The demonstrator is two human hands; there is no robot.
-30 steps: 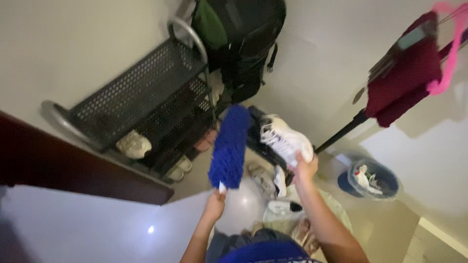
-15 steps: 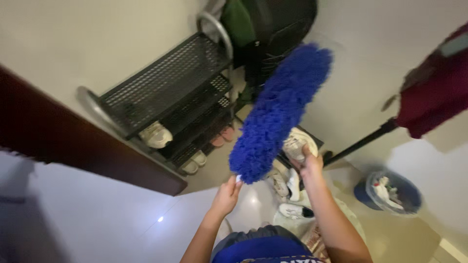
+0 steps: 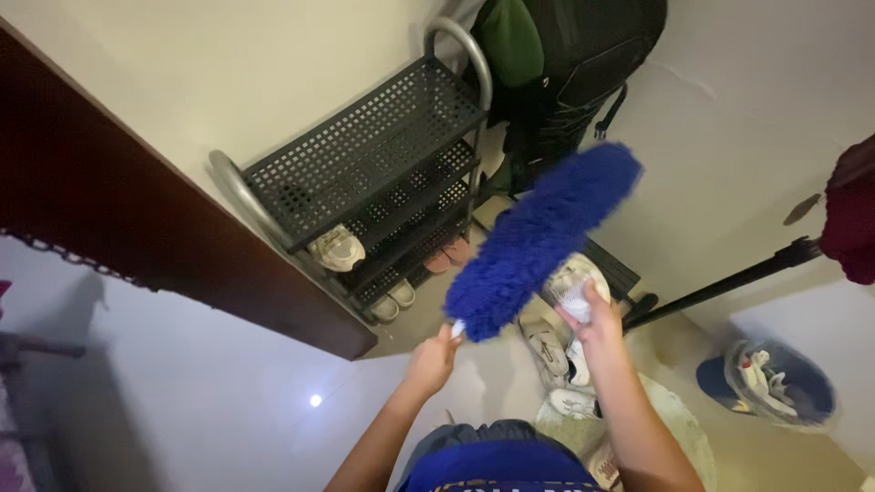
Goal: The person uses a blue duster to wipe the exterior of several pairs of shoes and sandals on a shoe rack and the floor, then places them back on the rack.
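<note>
A fluffy blue duster [image 3: 540, 239] is slanting up over the shoes on the floor, its white handle end sitting inside the closed fingers of the left hand [image 3: 432, 358]. The right hand [image 3: 594, 316] is gripping a white sneaker [image 3: 572, 281] just beside the duster, near the dark shoe rack [image 3: 374, 164].

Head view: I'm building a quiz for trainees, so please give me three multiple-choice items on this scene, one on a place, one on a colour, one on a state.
1. Where does the dark perforated metal shoe rack stand?
A. against the pale wall
B. in the middle of the floor
C. on a table

2. What colour is the fluffy duster?
A. red
B. blue
C. yellow

3. What does the right hand hold?
A. nothing
B. a cup
C. a white sneaker

Answers: 1 A, the rack's back lies along the wall. 2 B, its fibres are deep blue; the left hand grips its handle. 3 C, the fingers close on the sneaker.
</note>
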